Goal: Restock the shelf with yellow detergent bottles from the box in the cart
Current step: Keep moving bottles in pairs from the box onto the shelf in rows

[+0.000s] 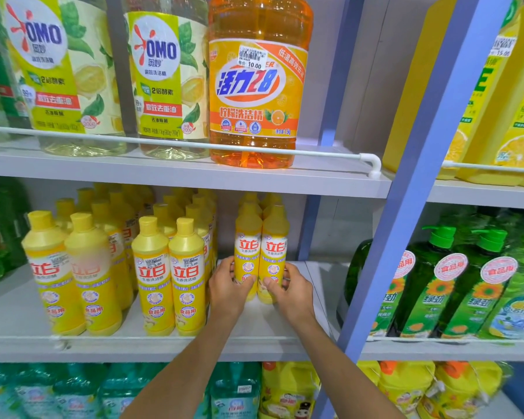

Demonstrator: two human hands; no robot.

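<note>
Two yellow detergent bottles stand upright side by side on the middle shelf [285,331], right of the stocked rows. My left hand [229,287] grips the lower part of the left bottle [247,240]. My right hand [288,287] grips the lower part of the right bottle [274,243]. More yellow bottles stand behind this pair. Several rows of the same yellow bottles [170,267] fill the shelf to the left. The box and the cart are out of view.
Large OMO bottles [164,80] and an orange detergent jug [257,86] stand on the shelf above behind a white rail. A blue upright post [406,207] bounds the bay on the right, with green bottles [436,282] beyond. Teal and yellow packs sit below.
</note>
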